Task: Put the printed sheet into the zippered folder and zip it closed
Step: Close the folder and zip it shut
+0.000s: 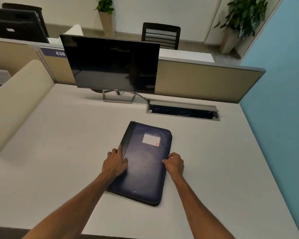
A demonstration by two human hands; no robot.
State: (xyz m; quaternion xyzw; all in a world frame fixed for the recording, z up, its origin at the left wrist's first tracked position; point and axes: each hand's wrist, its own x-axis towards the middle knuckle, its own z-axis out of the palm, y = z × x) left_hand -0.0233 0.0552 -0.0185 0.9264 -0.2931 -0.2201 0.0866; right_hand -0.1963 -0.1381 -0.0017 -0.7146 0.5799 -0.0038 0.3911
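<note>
A dark blue zippered folder [143, 168] lies flat and shut on the desk [59, 152], with a white label [151, 139] on its cover. My left hand [115, 163] rests on the folder's left spine edge, fingers spread and pressing down. My right hand [174, 163] is closed at the folder's right edge, fingers pinched where the zipper runs; the zipper pull itself is hidden under them. No printed sheet is visible anywhere.
A dark monitor [110, 64] stands at the back of the desk on a metal stand. An open cable hatch [182, 111] lies behind the folder to the right. Beige partitions [205, 81] border the desk at the back and left; a blue wall [280, 100] is on the right.
</note>
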